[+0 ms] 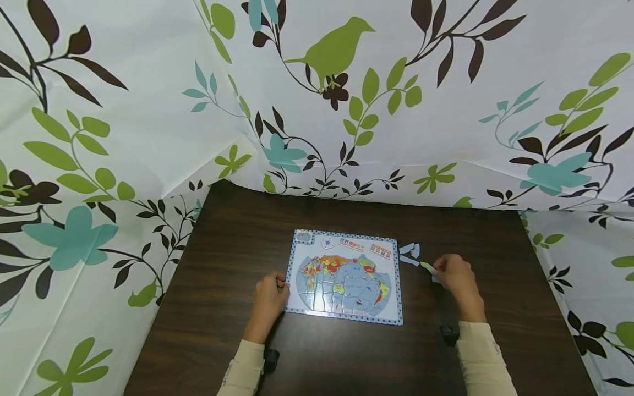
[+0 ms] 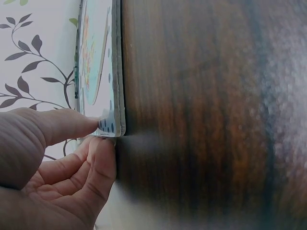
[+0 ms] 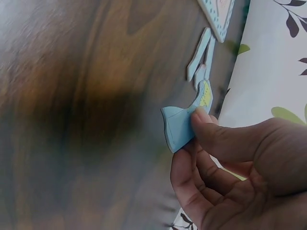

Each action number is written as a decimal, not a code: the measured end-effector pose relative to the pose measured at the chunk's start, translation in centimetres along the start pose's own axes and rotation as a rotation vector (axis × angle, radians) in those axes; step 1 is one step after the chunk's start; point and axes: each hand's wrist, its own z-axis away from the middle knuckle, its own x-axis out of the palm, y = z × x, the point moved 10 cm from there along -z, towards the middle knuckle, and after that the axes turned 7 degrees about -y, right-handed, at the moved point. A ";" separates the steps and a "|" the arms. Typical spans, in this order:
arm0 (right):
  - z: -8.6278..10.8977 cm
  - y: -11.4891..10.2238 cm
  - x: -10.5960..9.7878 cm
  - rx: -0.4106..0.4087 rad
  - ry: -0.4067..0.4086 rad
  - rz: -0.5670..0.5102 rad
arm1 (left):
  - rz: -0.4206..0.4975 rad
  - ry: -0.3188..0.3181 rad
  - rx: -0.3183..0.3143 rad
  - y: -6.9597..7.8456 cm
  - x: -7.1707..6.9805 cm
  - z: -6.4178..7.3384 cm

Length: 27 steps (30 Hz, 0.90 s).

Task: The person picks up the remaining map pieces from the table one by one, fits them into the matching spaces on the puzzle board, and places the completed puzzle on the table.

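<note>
A world map jigsaw board [image 1: 346, 276] lies on the table, its oval map largely filled with fitted pieces and white base showing at the oval's upper right. My left hand [image 1: 269, 300] pinches the board's near left corner, thumb [image 2: 72, 125] on the dotted border and fingers curled at the edge below. To the right of the board, my right hand [image 1: 455, 278] holds a pale blue puzzle piece [image 3: 178, 125] between thumb and fingers. A piece with a yellow-green patch [image 3: 205, 96] shows right behind it, overlapping it in the right wrist view.
Several loose puzzle pieces [image 1: 410, 253] lie beside the board's right edge. The dark wooden table [image 1: 223, 247] meets a leaf-and-bird patterned cloth [image 1: 386, 143] at its back and sides. A dark wrist camera [image 1: 449, 334] is on the right wrist.
</note>
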 end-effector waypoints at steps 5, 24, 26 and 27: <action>-0.1 -1.3 0.1 -0.027 0.013 -0.004 | 0.002 -0.007 -0.005 0.0 0.1 0.0; -0.9 -4.4 2.1 -0.044 -0.005 -0.055 | -0.013 -0.025 -0.030 -0.1 0.1 0.1; -1.0 -4.8 2.3 -0.056 -0.003 -0.055 | -0.015 -0.025 -0.031 -0.1 0.1 0.1; -1.0 -5.0 2.4 -0.061 -0.001 -0.058 | -0.015 -0.025 -0.032 -0.1 0.1 0.1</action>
